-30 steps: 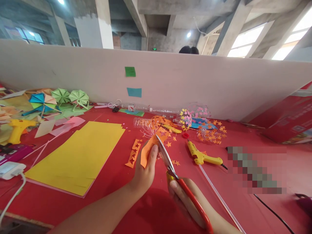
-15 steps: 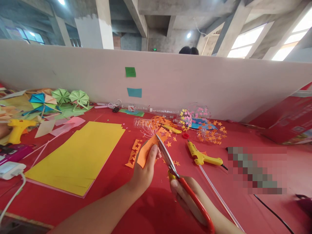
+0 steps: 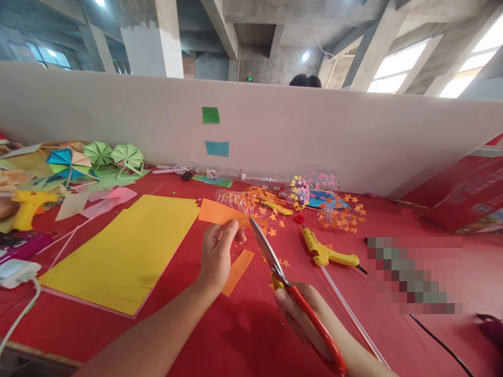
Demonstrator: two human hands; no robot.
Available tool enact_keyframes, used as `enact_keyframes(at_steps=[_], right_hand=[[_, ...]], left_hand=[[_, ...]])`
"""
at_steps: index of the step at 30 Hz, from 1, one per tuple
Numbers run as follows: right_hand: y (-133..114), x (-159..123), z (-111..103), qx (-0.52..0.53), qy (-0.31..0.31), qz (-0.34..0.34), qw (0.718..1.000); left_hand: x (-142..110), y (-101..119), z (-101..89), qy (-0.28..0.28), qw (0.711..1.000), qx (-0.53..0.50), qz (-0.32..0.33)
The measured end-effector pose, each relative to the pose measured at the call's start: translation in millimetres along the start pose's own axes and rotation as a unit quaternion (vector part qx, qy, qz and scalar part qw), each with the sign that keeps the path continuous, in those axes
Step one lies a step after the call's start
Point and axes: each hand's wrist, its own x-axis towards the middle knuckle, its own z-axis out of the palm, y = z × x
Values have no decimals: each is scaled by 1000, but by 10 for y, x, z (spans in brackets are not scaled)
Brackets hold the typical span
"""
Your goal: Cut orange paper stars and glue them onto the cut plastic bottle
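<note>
Your left hand [image 3: 216,251] has thumb and fingers pinched together on the orange paper [image 3: 220,212], which sits at twelve o'clock from that hand, its right end just beside the scissor tips; whether they touch it, you can't tell from here. Your right hand [image 3: 293,313] is closed around the handles of the scissors [image 3: 271,251], blades pointing to eleven o'clock and looking nearly together.

The paper should be almost weightless, thin and floppy, quick to crease or tear. It's best held lightly near its lower edge, close to the blades, with your thumb flat; a hard squeeze would buckle it. The scissors look stiff and heavier, steadiest with your fingers well inside the loops.

From your left hand, a loose orange strip [image 3: 240,269] is at four o'clock and the yellow sheets [image 3: 126,251] are at nine. The glue gun [image 3: 321,254] is near twelve from your right hand.
</note>
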Motion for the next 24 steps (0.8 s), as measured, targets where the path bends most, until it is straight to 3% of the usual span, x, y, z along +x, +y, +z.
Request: enact_keyframes(at_steps=[5,12,19,24], right_hand=[[15,-4,-1,2,-4,1,1000],[31,10,-4,-15,-7,-5,1000],[-10,8,-102,-49,-64,-46,996],[-18,4,-146,-71,-71,-66,993]], left_hand=[[12,19,15,-36,999,-16,-10],[55,23,0,-4,998,-47,-29],[99,17,-30,-19,999,-44,-19],[124,58,-40,-34,999,-12,-11]])
